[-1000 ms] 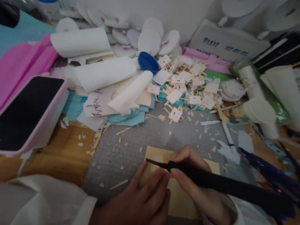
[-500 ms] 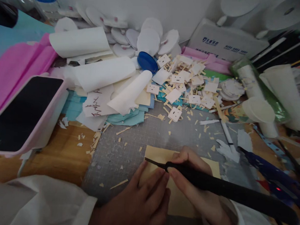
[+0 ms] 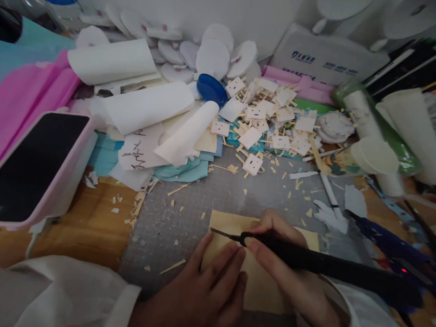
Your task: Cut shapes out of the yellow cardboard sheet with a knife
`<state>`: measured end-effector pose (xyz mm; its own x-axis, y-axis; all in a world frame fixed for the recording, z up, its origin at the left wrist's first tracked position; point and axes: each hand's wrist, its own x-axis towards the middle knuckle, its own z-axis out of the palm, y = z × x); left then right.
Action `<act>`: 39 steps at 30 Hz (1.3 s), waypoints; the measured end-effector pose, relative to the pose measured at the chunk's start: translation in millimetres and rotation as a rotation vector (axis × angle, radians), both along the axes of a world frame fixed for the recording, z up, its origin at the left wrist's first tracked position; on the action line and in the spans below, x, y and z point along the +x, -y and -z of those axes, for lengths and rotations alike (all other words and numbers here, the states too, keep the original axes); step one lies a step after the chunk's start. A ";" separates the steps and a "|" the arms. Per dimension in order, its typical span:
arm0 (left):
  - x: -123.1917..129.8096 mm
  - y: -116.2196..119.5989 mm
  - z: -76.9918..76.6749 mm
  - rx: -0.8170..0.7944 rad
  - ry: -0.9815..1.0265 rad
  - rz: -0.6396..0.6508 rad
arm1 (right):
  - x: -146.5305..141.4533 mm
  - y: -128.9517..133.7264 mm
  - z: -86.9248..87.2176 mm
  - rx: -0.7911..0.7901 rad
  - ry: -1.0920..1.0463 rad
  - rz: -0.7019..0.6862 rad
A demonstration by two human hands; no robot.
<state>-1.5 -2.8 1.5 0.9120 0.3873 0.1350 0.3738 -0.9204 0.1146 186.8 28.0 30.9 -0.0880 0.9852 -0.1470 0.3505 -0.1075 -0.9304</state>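
Observation:
On the grey cutting mat [image 3: 224, 183] lies a sheet of tan paper [image 3: 263, 291]. My left hand [image 3: 209, 283] presses the paper's left part flat, fingers stretched out and slightly apart. Closed around a black-handled craft knife [image 3: 307, 259], my right hand [image 3: 282, 248] is over the paper's upper middle. The knife's narrow dark blade points left, its tip near the paper's left edge and just beyond my left index fingertip. Its thick handle runs down to the right, over my right wrist.
Paper figures with drawn faces [image 3: 256, 113] heap behind the mat. Rolled white paper [image 3: 151, 105], white discs [image 3: 212, 59] and a blue cap [image 3: 211, 90] lie at the back. A phone [image 3: 37, 165] sits left; a glue gun [image 3: 384, 243] with a lit red light and a paper cup [image 3: 370, 158] stay right.
The knife handle's rear end has swung slightly up and left, while its blade stays almost in place. The whole view has shifted a little; my left hand keeps its position on the paper.

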 end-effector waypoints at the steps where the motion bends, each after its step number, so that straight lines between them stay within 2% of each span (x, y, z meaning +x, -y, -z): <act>1: 0.1 0.0 -0.1 0.001 0.000 -0.001 | 1.2 0.4 0.8 -0.004 0.006 0.022; 4: 0.1 0.4 -0.2 0.011 0.008 0.001 | 6.4 1.9 3.4 0.000 0.029 0.056; 13: -0.3 -0.5 1.0 0.036 -0.005 0.008 | 10.0 -2.3 -1.1 0.009 0.024 -0.030; 31: -0.9 0.4 3.8 0.065 0.029 -0.004 | 29.6 -3.8 -4.5 -0.051 0.045 -0.038; 35: -2.0 2.1 4.8 0.070 0.022 0.002 | 32.4 -6.1 2.3 -0.111 -0.091 0.023; 39: -2.8 1.5 1.9 0.045 -0.021 0.020 | 33.8 -15.5 8.3 -0.122 -0.518 0.243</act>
<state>-4.3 -4.3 -0.4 0.9223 0.3632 0.1323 0.3576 -0.9316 0.0651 220.6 43.5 22.7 0.0480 0.9647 -0.2589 -0.1946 -0.2452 -0.9497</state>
